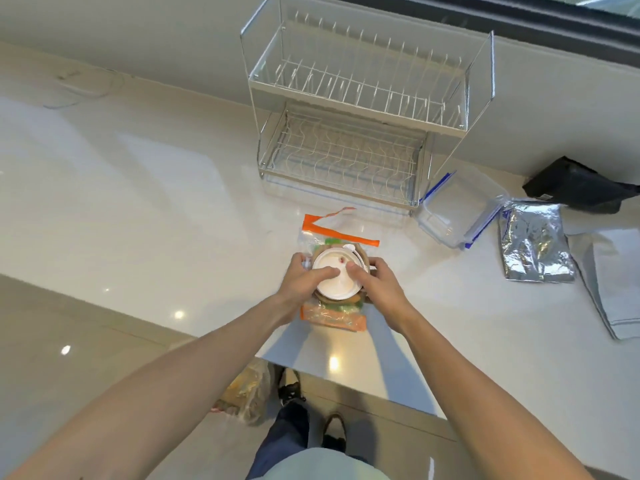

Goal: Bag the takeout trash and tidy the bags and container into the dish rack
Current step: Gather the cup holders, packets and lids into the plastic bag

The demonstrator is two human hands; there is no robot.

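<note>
Gripping from both sides, the left hand [299, 277] and right hand [375, 277] hold a round takeout cup [337, 275] with a white lid and brown rim, thumbs pressed flat on the lid and the other fingers [300, 259] curled around its sides. The cup sits on or in a clear zip bag [332, 237] with orange seal strips, lying on the white bench [156, 188] near its front edge; whether the cup is inside the bag cannot be told. Bare bench spreads wide to the left, and a clear strip separates the bag from the two-tier wire dish rack [360, 109] standing behind against the wall, both tiers empty. Just right of the rack rests a clear container [453, 213] with blue clips, then a silver foil pouch [535, 244], a black bag [578, 185] and a grey-white bag [616, 282] by the right edge.
</note>
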